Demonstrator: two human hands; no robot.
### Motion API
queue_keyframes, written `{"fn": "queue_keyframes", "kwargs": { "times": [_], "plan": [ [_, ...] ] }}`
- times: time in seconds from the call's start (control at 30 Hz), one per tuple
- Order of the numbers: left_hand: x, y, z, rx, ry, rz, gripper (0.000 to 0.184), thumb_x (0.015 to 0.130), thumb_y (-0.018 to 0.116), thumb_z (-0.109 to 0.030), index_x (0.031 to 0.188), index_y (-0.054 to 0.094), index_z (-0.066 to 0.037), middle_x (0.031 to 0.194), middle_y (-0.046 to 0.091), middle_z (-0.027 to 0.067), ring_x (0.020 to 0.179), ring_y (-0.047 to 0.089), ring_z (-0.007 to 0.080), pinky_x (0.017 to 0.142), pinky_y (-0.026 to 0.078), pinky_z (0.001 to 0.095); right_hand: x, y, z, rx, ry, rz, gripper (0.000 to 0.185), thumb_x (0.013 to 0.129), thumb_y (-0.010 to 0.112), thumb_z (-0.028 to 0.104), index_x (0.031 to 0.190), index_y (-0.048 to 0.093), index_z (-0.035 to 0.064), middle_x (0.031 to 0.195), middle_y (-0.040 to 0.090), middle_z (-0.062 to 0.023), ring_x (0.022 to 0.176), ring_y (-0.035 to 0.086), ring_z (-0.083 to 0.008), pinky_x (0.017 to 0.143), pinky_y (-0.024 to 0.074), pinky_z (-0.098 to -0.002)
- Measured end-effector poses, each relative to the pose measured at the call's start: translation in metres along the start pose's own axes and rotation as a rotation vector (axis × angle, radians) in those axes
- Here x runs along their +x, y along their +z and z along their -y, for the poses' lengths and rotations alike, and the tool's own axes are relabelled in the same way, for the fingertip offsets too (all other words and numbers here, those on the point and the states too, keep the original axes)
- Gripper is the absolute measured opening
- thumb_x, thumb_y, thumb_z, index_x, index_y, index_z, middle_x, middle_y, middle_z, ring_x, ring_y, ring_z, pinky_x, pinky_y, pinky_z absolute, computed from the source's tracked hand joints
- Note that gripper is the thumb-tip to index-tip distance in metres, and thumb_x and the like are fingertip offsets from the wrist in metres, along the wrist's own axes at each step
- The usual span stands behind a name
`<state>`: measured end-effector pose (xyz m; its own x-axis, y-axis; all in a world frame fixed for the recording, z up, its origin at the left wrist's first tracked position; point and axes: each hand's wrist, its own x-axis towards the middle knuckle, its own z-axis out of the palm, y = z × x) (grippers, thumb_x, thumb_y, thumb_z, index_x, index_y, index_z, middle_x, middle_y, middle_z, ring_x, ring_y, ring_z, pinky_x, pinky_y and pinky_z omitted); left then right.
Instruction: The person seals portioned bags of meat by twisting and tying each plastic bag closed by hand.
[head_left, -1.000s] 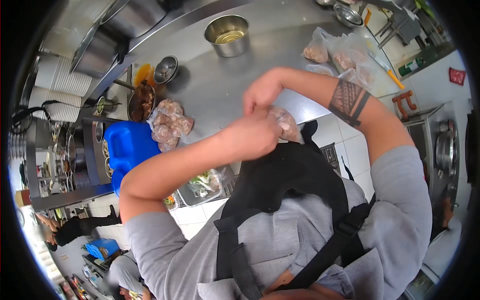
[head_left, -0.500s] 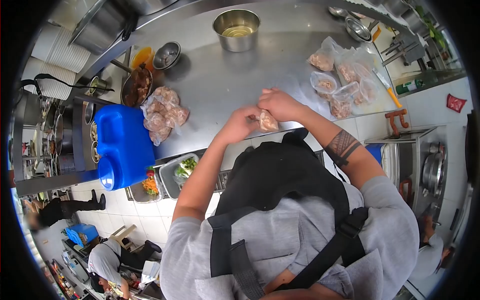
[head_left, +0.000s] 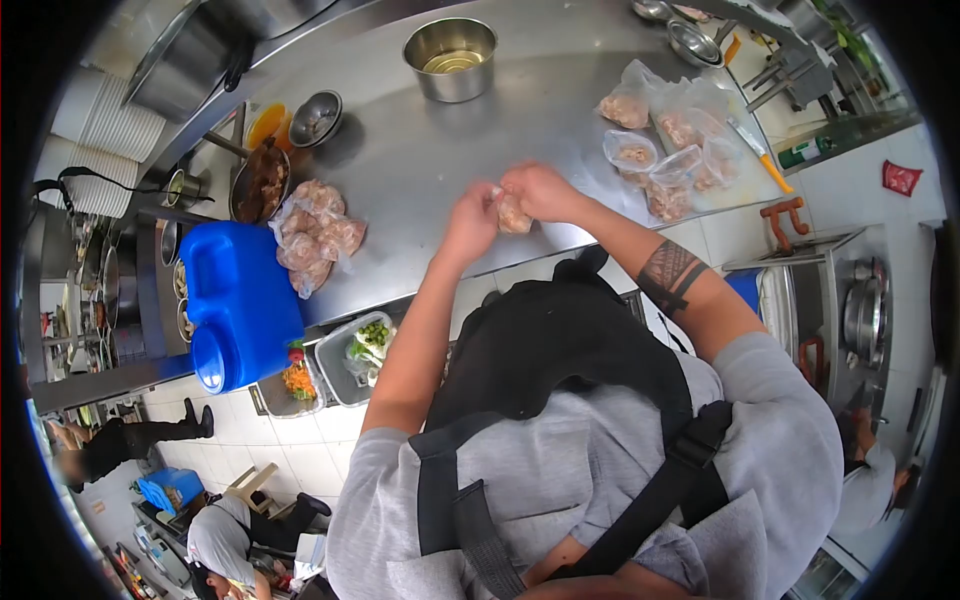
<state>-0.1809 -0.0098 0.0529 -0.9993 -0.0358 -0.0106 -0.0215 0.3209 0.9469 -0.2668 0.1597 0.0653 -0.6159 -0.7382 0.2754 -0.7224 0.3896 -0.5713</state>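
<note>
A small clear bag of pale pink meat (head_left: pixel 514 216) is between my two hands, over the front part of the steel table (head_left: pixel 430 150). My left hand (head_left: pixel 470 222) pinches the bag's upper left side. On its right, my right hand (head_left: pixel 541 192) has its fingers closed on the bag's top. To the left lies a pile of filled, knotted meat bags (head_left: pixel 318 235). Several open bags of meat (head_left: pixel 668 195) stand at the right, some on a white board (head_left: pixel 745 188) with an orange-handled knife (head_left: pixel 775 172).
A steel pot (head_left: pixel 450 75) stands at the back. At left are a blue jug (head_left: pixel 240 300), a metal bowl (head_left: pixel 315 118) and a pan of dark food (head_left: pixel 262 180). Vegetable tubs (head_left: pixel 345 385) sit below the table edge. Other people (head_left: pixel 225 540) are at lower left and far right.
The view has shifted. Both hands have moved away from my body with the bag, over the table, and my elbows have come lower since the earliest frame.
</note>
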Motion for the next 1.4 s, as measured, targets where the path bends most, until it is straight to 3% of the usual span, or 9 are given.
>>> {"fn": "queue_keyframes", "kwargs": {
  "times": [0.17,0.27,0.43,0.57,0.63,0.87,1.13,1.33,1.4],
  "plan": [
    [-0.005,0.017,0.003,0.209,0.271,-0.099,0.013,0.093,0.062,-0.001,0.106,0.061,0.002,0.098,0.065,0.0198,0.089,0.066,0.0365,0.08,0.053,0.039,0.0,0.002,0.002,0.259,0.481,0.026,0.007,0.079,0.064,0.006,0.08,0.069,0.0008,0.077,0.068,-0.0118,0.07,0.063,-0.0258,0.066,0.0495,-0.0383],
    [-0.006,0.023,0.002,0.286,0.39,-0.111,0.019,0.087,0.06,0.005,0.106,0.062,0.001,0.099,0.064,0.0204,0.092,0.063,0.0414,0.081,0.052,0.0437,-0.001,-0.002,-0.004,0.697,0.759,0.031,0.01,0.081,0.064,0.005,0.074,0.068,-0.0004,0.073,0.068,-0.0106,0.064,0.06,-0.0199,0.059,0.0478,-0.0354],
    [-0.005,0.025,0.004,0.292,0.389,-0.028,0.026,0.083,0.056,0.01,0.106,0.063,-0.001,0.1,0.064,0.0204,0.096,0.062,0.0417,0.082,0.051,0.0464,-0.009,-0.014,-0.001,0.884,1.007,0.183,0.007,0.082,0.064,-0.001,0.085,0.07,-0.0027,0.076,0.067,-0.0102,0.061,0.06,-0.017,0.051,0.049,-0.0316],
    [-0.002,0.03,0.006,0.26,0.361,-0.111,0.024,0.086,0.055,0.008,0.104,0.066,-0.003,0.098,0.066,0.0201,0.093,0.063,0.0402,0.08,0.052,0.0441,-0.014,-0.009,-0.007,1.078,1.026,0.085,0.01,0.084,0.064,-0.002,0.093,0.068,-0.0049,0.077,0.066,-0.0111,0.059,0.059,-0.0172,0.051,0.05,-0.0304],
    [-0.001,0.033,0.011,0.216,0.299,-0.151,0.02,0.088,0.057,0.006,0.104,0.067,-0.002,0.098,0.068,0.0185,0.091,0.066,0.0362,0.08,0.053,0.0412,-0.018,-0.008,-0.011,1.237,1.109,0.08,0.012,0.083,0.07,-0.002,0.095,0.068,-0.0042,0.08,0.067,-0.0116,0.067,0.063,-0.0177,0.061,0.0519,-0.0288],
    [-0.009,0.027,0.017,-0.083,0.009,-0.148,0.017,0.093,0.067,-0.003,0.11,0.071,-0.001,0.098,0.074,0.0082,0.089,0.068,0.0112,0.081,0.054,0.0274,-0.029,0.005,-0.021,1.436,1.015,0.093,0.02,0.091,0.067,0.002,0.109,0.066,-0.0055,0.094,0.066,-0.0109,0.08,0.063,-0.0187,0.074,0.055,-0.0317],
    [-0.006,0.046,0.046,-0.309,-0.073,-0.26,0.017,0.094,0.067,-0.003,0.11,0.07,0.003,0.098,0.074,0.0075,0.086,0.068,0.0115,0.079,0.054,0.0259,-0.015,0.015,0.002,1.356,1.228,-0.12,0.021,0.091,0.066,0.0,0.111,0.064,-0.0033,0.097,0.065,-0.0108,0.083,0.064,-0.0188,0.075,0.0549,-0.0302],
    [-0.01,0.042,0.031,-0.169,-0.095,-0.416,0.015,0.094,0.066,-0.004,0.107,0.07,0.002,0.094,0.073,0.0091,0.084,0.068,0.012,0.076,0.055,0.0269,-0.02,0.025,0.026,1.119,0.8,-0.212,0.027,0.086,0.065,-0.004,0.113,0.06,-0.005,0.098,0.068,-0.0131,0.081,0.068,-0.0221,0.073,0.0571,-0.0333],
    [-0.008,0.039,0.03,-0.032,-0.087,-0.442,0.01,0.093,0.066,-0.004,0.099,0.07,0.002,0.089,0.071,0.0086,0.078,0.067,0.0134,0.071,0.054,0.028,-0.023,0.029,0.035,0.54,0.5,-0.19,0.03,0.087,0.065,0.0,0.116,0.059,-0.0029,0.097,0.07,-0.0136,0.084,0.07,-0.0217,0.076,0.0569,-0.0343]
  ]
}}
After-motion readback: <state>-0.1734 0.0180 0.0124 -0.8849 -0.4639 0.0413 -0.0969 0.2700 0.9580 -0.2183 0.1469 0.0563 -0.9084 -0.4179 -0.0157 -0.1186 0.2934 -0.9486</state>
